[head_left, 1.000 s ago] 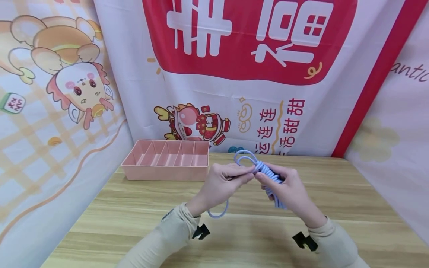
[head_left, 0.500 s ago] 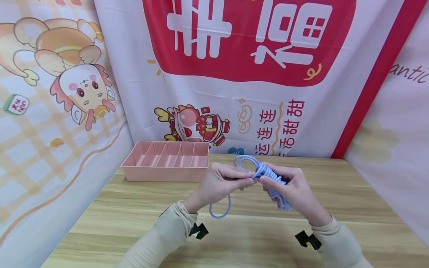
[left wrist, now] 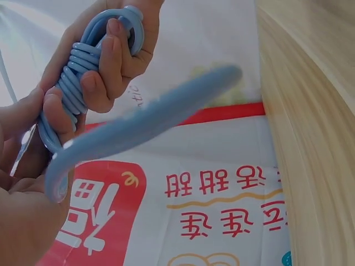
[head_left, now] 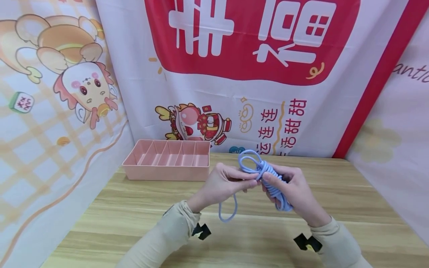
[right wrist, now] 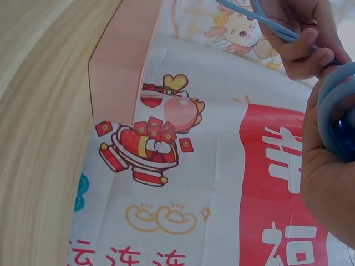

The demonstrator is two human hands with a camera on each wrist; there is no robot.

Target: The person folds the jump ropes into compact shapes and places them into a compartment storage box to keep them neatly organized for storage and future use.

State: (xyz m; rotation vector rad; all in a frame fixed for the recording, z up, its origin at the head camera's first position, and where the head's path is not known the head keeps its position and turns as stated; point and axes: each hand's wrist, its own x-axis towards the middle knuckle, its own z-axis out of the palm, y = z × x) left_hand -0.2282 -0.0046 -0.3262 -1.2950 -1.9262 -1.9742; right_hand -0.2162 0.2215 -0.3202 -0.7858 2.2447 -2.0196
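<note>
A light blue cord is wound into a bundle (head_left: pixel 275 186), with several tight turns wrapped round its middle. My right hand (head_left: pixel 295 186) grips this bundle from the right, its thumb lying over the turns. At the bundle's upper end, loose loops (head_left: pixel 246 160) stick out. My left hand (head_left: pixel 228 182) pinches the cord beside the wraps, and a slack length (head_left: pixel 229 219) hangs in a bend below it. In the left wrist view, that slack cord (left wrist: pixel 150 119) crosses close to the camera, blurred. The right wrist view shows cord (right wrist: pixel 266 22) running through the left fingers.
A pink tray (head_left: pixel 167 173) with several narrow compartments stands at the back left of the wooden table (head_left: pixel 151 208). Printed cloth walls (head_left: pixel 207 89) enclose the table at the back and both sides.
My left fingertips have shifted slightly right, toward the wraps. The bundle and right hand have moved a little right, and the hanging bend of cord has swung right too. The tray stays put.
</note>
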